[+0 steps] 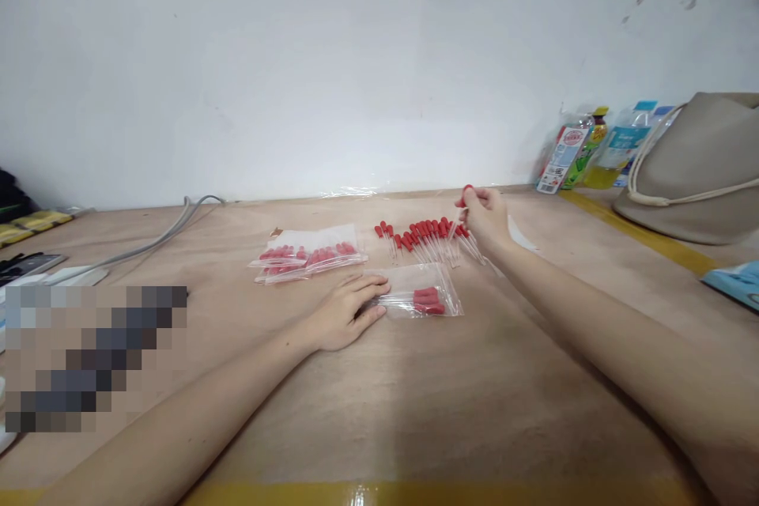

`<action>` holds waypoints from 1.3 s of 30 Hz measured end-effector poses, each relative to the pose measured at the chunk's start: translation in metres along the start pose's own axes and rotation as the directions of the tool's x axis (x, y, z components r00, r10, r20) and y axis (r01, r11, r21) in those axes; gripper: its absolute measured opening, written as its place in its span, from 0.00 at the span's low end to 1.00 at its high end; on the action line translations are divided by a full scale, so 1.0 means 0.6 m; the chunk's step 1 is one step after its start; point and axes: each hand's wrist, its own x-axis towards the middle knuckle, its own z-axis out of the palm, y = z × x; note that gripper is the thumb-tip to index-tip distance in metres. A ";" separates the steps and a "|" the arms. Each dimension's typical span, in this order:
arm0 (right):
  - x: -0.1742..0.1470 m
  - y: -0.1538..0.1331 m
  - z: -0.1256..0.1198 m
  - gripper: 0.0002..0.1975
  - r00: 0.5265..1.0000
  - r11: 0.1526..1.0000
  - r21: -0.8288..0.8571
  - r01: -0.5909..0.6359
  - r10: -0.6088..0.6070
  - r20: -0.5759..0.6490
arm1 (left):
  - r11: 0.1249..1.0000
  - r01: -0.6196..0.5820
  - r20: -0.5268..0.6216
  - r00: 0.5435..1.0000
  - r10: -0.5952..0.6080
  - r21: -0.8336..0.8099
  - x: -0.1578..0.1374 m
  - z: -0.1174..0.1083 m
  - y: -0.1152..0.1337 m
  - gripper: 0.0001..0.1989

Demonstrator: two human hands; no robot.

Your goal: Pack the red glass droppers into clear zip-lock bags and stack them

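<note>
Yellow tape (415,494) lines the near edge, wooden table (451,411) giving room up to the plastic bag (409,277), where a left hand (349,312) lies, fingers spread. Beyond the bag, over loose droppers (422,230), the right hand (487,217), well apart, pinches a single dropper (460,203), seemingly picking it out; the next move calls for a light grip, short of the wall (368,79).

The table (451,395) looks like smooth wood with a soft sheen, the bags (451,292) clear, glossy plastic, the droppers (431,229) rubbery-bulbed with shiny, see-through stems (glass or plastic, impossible to tell), and the wall (296,79) matt, rough-looking in one corner.
</note>
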 end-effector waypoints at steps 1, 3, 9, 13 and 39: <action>-0.010 -0.003 -0.017 0.11 1.000 0.998 0.059 -0.011 0.012 -0.020 | 1.000 0.004 0.001 1.000 -0.004 0.002 0.000 0.000 0.000 0.17; -0.033 -0.004 -0.049 0.12 0.997 0.993 0.112 -0.019 0.027 -0.068 | 1.000 0.011 0.007 1.000 -0.011 0.008 0.000 0.001 0.001 0.18; -0.087 0.016 -0.085 0.09 0.984 0.975 0.147 -0.167 0.173 -0.034 | 0.999 0.030 0.026 0.999 -0.030 0.017 -0.001 0.001 -0.001 0.18; -0.109 0.017 -0.073 0.07 0.947 0.917 0.257 -0.304 0.320 -0.023 | 0.999 0.035 0.034 0.999 -0.035 0.018 -0.002 0.000 -0.001 0.19; -0.069 -0.013 -0.065 0.06 0.885 0.774 -0.592 0.226 0.091 0.457 | 0.999 0.036 0.008 0.999 -0.036 -0.002 0.000 -0.001 0.001 0.20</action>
